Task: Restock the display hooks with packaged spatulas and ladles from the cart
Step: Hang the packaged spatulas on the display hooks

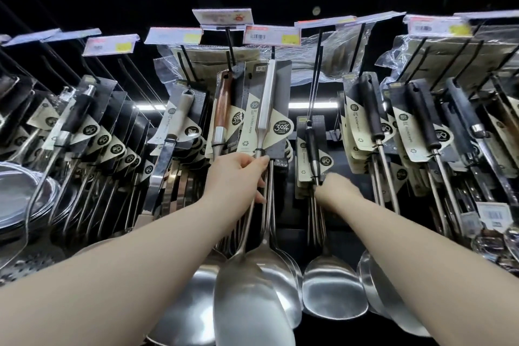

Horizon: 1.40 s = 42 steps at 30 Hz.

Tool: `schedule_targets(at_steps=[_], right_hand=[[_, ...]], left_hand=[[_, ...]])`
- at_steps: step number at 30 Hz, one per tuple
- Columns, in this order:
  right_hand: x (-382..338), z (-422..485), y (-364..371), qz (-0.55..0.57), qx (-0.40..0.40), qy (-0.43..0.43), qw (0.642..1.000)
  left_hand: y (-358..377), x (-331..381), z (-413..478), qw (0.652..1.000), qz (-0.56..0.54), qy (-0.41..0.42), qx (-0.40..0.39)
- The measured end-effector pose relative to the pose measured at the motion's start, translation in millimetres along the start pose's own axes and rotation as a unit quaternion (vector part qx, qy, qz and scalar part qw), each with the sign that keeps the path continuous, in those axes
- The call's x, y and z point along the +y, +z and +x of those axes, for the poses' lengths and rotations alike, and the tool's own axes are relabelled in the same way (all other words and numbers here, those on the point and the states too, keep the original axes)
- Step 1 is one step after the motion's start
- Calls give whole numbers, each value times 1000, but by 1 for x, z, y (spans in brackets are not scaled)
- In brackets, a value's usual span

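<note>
A steel spatula [265,110] on a dark and cream card hangs from a centre display hook [273,51]. My left hand [237,177] grips its shaft just under the card; the wide blade [247,298] hangs low in front of me. My right hand [335,190] is blurred and reaches to the shafts of the black-handled packaged spatulas [313,149] on the hook to the right. Whether it holds one I cannot tell. Their blades [332,289] hang below my forearm. The cart is not in view.
Rows of packaged ladles and spatulas fill hooks left [90,126] and right [421,126]. Price tags [271,34] stick out above the hook ends. Steel bowls [19,194] are stacked at the far left. A wooden-handled utensil [223,110] hangs beside the held spatula.
</note>
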State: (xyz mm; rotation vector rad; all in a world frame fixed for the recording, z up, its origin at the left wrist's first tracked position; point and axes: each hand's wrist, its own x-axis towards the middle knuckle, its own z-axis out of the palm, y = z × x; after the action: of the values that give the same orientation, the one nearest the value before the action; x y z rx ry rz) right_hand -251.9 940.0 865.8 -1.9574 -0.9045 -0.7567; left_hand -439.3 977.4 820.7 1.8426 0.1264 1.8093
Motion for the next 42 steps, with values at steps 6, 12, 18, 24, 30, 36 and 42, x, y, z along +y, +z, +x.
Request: schedule_targets(at_steps=[6, 12, 18, 24, 30, 36, 42], right_hand=[[-31, -71, -69, 456, -83, -63, 884], [-30, -97, -72, 497, -75, -69, 862], [-26, -91, -74, 537, -14, -32, 843], [-24, -80, -82, 528, -13, -36, 849], [-31, -69, -86, 548, -2, -49, 835], [-38, -54, -96, 566, -24, -48, 823], [-43, -47, -96, 580, -29, -42, 813]], left_hand=[[21, 7, -7, 998, -59, -3, -28], [49, 16, -22, 993, -97, -13, -68], [55, 23, -37, 974, -160, -57, -149], [49, 7, -57, 964, -80, -100, -232], [47, 12, -49, 975, -51, -63, -208], [54, 17, -33, 980, -80, -47, -173], [55, 17, -27, 981, -75, -27, -176]])
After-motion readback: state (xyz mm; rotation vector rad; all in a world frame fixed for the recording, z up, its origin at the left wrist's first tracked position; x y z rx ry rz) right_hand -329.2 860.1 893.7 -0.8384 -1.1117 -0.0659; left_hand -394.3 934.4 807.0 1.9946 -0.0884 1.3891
